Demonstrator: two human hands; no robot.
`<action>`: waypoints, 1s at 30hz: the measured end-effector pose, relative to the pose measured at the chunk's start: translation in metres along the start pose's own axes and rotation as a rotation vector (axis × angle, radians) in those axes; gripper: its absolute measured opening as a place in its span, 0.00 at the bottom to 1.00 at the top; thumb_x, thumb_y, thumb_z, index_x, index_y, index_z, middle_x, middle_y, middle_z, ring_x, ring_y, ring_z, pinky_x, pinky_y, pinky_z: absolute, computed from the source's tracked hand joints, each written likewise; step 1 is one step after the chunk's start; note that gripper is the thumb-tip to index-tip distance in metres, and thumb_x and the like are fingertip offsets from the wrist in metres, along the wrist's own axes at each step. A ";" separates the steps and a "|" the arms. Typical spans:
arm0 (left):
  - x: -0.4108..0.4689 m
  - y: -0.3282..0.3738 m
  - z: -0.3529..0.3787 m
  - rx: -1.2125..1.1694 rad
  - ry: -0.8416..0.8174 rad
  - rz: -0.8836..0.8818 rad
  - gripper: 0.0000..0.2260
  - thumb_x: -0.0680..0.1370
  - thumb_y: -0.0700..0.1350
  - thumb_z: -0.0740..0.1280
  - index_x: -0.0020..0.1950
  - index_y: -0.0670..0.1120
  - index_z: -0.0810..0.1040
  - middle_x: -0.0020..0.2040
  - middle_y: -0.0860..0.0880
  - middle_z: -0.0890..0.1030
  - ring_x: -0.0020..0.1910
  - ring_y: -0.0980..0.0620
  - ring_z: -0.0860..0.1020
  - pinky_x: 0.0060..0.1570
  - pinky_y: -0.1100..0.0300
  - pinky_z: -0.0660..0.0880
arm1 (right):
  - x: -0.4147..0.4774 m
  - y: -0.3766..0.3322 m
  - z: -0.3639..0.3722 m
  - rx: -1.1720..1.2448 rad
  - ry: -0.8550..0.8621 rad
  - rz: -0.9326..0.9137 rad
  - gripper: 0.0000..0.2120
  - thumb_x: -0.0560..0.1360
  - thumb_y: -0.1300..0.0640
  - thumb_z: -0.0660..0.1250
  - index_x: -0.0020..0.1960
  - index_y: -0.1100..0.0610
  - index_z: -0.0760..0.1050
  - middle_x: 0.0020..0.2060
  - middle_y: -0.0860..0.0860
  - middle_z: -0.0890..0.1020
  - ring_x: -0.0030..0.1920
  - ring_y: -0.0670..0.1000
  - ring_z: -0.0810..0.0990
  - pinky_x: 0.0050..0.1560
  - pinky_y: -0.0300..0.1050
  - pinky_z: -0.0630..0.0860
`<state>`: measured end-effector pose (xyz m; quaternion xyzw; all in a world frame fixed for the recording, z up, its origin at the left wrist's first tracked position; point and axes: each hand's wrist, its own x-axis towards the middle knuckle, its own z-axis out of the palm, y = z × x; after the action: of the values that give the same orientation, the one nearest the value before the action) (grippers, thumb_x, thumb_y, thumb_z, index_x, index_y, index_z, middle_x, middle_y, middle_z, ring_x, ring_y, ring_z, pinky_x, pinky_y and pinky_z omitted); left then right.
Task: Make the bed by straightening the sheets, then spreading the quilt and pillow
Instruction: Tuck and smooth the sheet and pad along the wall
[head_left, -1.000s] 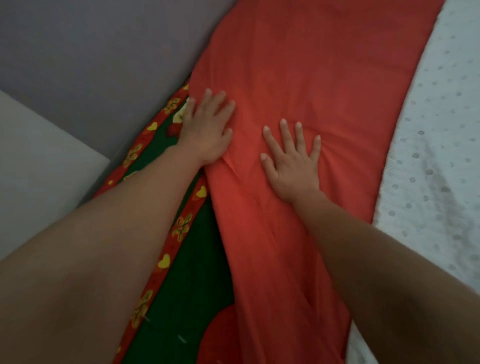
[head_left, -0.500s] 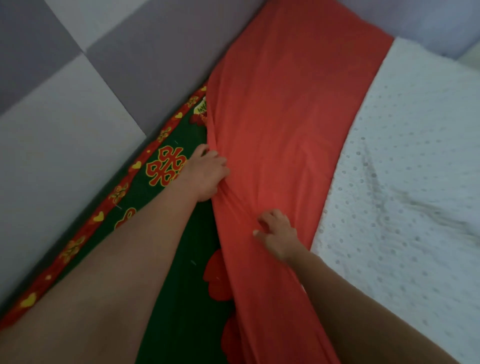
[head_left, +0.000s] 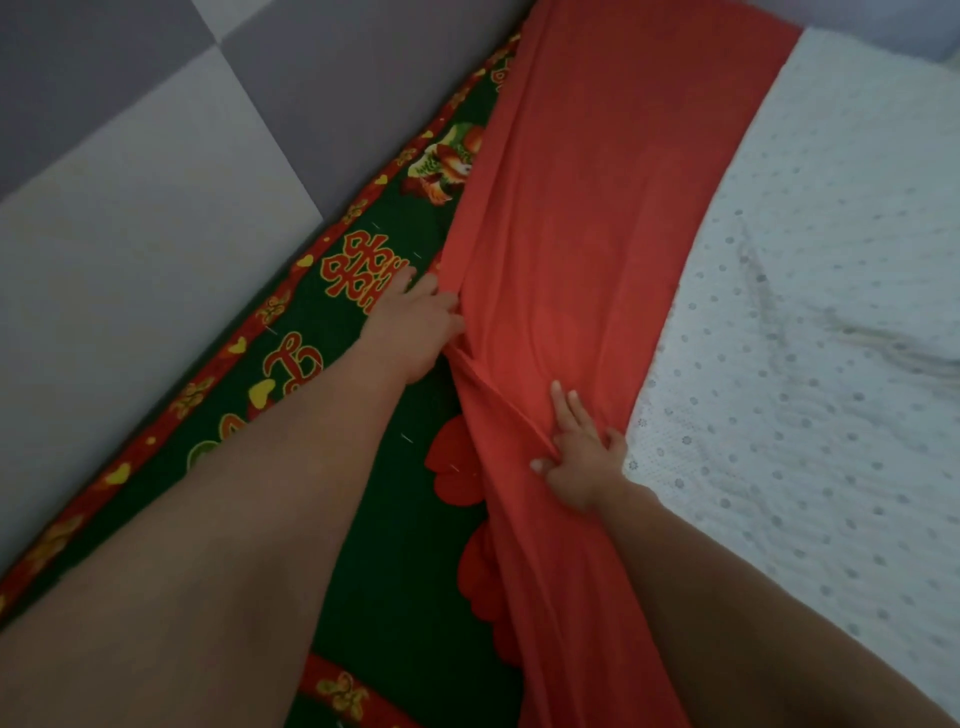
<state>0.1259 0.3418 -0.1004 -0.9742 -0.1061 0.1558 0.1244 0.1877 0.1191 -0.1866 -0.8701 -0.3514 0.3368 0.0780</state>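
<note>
Whereas a second ago both palms lay flat on the red sheet (head_left: 587, 234), you have now gathered it: pressing has given way to gripping, and a ridge of bunched cloth runs between your hands. That reads as a switch from smoothing to pulling, so the straightening step looks underway but not finished, and the quilt and pillow are, I judge, yet to come.

Nearest you, your right hand (head_left: 576, 457) pinches a fold of the sheet between thumb and fingers, with two fingers lying longer along the cloth. Just to its right begins the white dotted cover (head_left: 805, 364). Farther out, your left hand (head_left: 415, 327) has its fingers curled onto the sheet's left edge. Its heel sits over the green patterned cloth (head_left: 374, 519), which lies bare to its left and under your forearm. Beyond both hands the sheet runs on, creased lengthwise, alongside the grey wall panels (head_left: 156, 182).
</note>
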 end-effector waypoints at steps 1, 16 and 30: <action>-0.001 0.002 0.002 0.012 0.010 0.007 0.14 0.77 0.45 0.64 0.61 0.55 0.75 0.60 0.52 0.73 0.65 0.46 0.65 0.73 0.44 0.52 | 0.000 0.001 0.001 0.006 0.010 -0.005 0.24 0.76 0.48 0.65 0.69 0.57 0.70 0.76 0.37 0.38 0.76 0.40 0.38 0.73 0.56 0.43; -0.013 -0.008 -0.011 0.192 0.080 -0.070 0.12 0.77 0.45 0.64 0.59 0.54 0.76 0.56 0.52 0.77 0.64 0.47 0.69 0.73 0.46 0.53 | -0.009 -0.008 -0.020 0.087 -0.127 0.002 0.43 0.75 0.46 0.67 0.79 0.56 0.46 0.78 0.47 0.50 0.76 0.43 0.38 0.75 0.57 0.40; -0.053 -0.143 0.002 0.304 0.221 0.016 0.08 0.67 0.35 0.64 0.34 0.44 0.81 0.34 0.46 0.80 0.48 0.43 0.78 0.65 0.40 0.64 | -0.056 -0.192 -0.002 -0.033 -0.378 -0.396 0.18 0.80 0.53 0.62 0.62 0.66 0.74 0.62 0.62 0.76 0.62 0.60 0.74 0.56 0.46 0.70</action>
<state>0.0522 0.4652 -0.0487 -0.9561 -0.0593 0.0632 0.2799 0.0523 0.2248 -0.0836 -0.7072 -0.5286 0.4656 0.0612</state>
